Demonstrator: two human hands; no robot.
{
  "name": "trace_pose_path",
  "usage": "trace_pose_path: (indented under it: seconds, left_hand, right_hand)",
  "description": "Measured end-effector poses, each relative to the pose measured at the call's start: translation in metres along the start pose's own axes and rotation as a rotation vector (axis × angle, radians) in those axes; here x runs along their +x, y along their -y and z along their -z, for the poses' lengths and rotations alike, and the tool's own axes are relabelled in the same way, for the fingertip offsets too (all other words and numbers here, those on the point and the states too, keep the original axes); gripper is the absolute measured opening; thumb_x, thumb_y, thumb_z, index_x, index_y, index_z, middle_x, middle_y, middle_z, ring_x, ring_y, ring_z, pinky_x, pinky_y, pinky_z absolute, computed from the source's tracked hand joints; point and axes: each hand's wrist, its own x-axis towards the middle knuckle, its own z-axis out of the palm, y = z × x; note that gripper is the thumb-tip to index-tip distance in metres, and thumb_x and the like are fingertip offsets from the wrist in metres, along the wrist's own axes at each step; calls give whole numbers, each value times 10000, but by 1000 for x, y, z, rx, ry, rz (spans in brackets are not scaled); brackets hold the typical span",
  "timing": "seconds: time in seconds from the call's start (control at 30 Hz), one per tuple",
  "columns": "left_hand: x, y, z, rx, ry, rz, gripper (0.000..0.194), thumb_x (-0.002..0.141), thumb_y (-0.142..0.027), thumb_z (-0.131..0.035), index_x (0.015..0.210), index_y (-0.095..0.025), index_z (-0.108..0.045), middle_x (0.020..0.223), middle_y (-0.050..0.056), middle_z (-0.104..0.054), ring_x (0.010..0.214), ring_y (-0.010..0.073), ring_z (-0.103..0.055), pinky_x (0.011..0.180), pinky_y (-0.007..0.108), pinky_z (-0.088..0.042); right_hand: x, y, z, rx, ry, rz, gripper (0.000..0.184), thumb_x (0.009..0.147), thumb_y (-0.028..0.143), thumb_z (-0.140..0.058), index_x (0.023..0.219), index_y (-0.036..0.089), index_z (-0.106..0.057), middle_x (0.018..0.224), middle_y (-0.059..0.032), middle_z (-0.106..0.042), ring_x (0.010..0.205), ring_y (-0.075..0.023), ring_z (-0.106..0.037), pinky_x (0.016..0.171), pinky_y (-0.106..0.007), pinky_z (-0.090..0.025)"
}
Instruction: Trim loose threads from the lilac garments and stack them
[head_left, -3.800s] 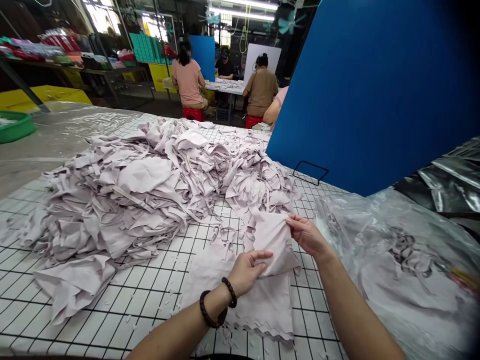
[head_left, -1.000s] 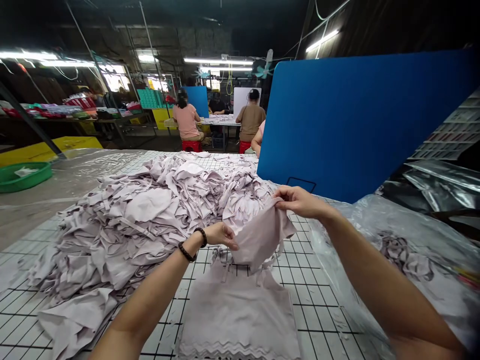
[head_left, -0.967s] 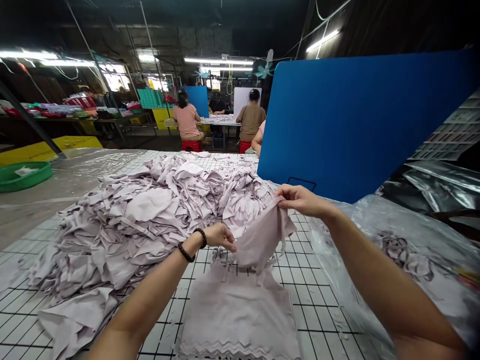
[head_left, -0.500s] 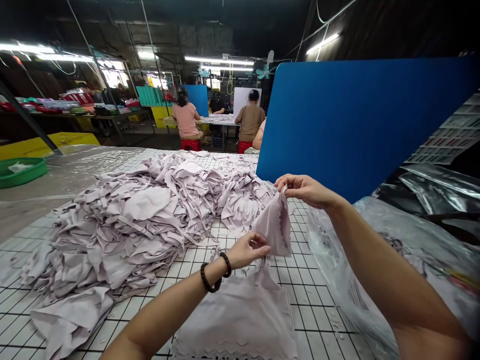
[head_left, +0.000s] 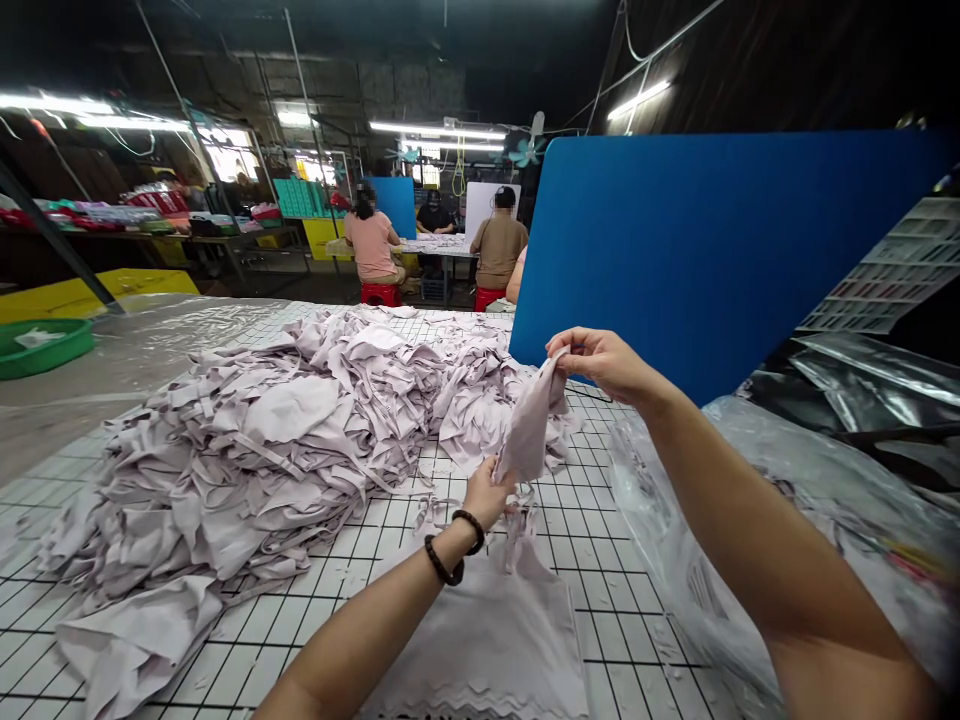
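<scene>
A small pale lilac fabric piece (head_left: pixel 529 420) hangs above the table between my hands. My right hand (head_left: pixel 600 362) pinches its top corner between thumb and fingers. Lower down, my left hand (head_left: pixel 489 492), with two dark beaded bracelets at the wrist, has its fingers closed on the bottom edge; the fingertips are partly hidden. Beneath my left forearm lies a flat lilac garment (head_left: pixel 487 640) with a wavy lower edge and thin straps. A big heap of similar lilac fabric pieces (head_left: pixel 262 460) spreads to the left, and a smaller heap (head_left: pixel 480 400) lies behind the held piece.
A blue panel (head_left: pixel 690 250) stands at the back right of the white gridded table (head_left: pixel 637 640). Clear plastic bags (head_left: pixel 705 520) bulge along the right side. A green basin (head_left: pixel 64 350) sits at far left. Several people (head_left: pixel 375 240) sit at a table beyond.
My left hand has risen slightly and closed on the fabric's lower edge. My right hand has lifted a little, and the piece has turned, its scalloped opening now out of sight.
</scene>
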Motion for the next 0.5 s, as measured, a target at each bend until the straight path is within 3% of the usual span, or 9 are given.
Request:
trace_pose_path:
  seconds: [0.13,0.3,0.5]
  left_hand:
    - [-1,-2,33,-36,55,-1,452,642,-481,-723,905,-136,-597,726,32,-625,540,137,-610,395,204,-446]
    - [1,-29,73,-59,-44,-144,406,577,-458,-777,769,-138,-617,605,-20,-586,436,65,-479,358,170,-348]
    - [10,-74,106,-150,-94,-281,403,584,-434,-785,815,-149,-618,780,11,-641,689,111,-583,608,211,-467]
  right_hand:
    - [-3,-7,12,6,-67,-47,221,619,262,-762,774,160,-641,798,-35,-622,696,-133,-569,643,-260,-478]
    - [-6,-22,36,-6,-149,-128,289,561,299,-790,767,172,-634,856,-40,-619,733,-147,-566,689,-294,-467]
    - [-19,-38,65,-81,129,-284,305,582,297,-769,834,177,-646,962,-61,-637,811,-179,-578,723,-314,-451]
